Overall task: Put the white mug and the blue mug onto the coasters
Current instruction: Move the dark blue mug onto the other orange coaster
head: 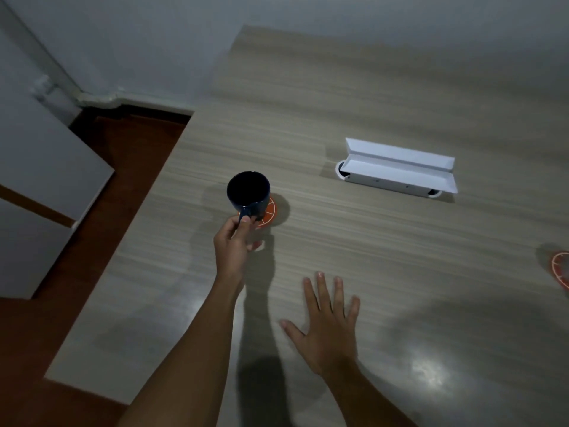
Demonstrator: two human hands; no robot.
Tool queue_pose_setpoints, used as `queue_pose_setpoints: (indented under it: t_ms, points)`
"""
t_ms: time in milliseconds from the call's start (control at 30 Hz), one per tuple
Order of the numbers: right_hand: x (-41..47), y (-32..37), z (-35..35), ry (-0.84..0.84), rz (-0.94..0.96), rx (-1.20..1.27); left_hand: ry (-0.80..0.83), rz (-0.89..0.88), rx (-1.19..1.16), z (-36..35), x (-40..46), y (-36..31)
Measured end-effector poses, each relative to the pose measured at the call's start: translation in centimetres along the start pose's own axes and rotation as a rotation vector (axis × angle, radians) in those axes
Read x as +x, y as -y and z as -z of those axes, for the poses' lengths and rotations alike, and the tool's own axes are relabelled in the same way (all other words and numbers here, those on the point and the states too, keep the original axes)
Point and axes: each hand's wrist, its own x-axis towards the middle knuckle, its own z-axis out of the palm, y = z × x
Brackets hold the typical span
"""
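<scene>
The blue mug (248,192) is upright over an orange coaster (268,214) near the table's left side; whether it rests on the coaster or hovers just above it I cannot tell. My left hand (234,245) pinches the mug's handle from the near side. My right hand (326,326) lies flat on the table with its fingers spread, holding nothing. A second orange coaster (561,269) is cut off by the right edge. The white mug is out of view.
The wood-grain table (385,248) runs along a grey wall. A white cable box (397,169) with its lid raised sits in the table behind the mug. The table's left edge drops to a red-brown floor, with a grey cabinet (40,167) beyond.
</scene>
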Motion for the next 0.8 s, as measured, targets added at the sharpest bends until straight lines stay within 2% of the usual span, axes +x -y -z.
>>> queue_pose_setpoints:
  t_ms: [800]
  points:
    - [0.1, -0.3, -0.3, -0.024, -0.012, 0.025, -0.025, -0.020, 0.009, -0.2, 1.6, 1.4]
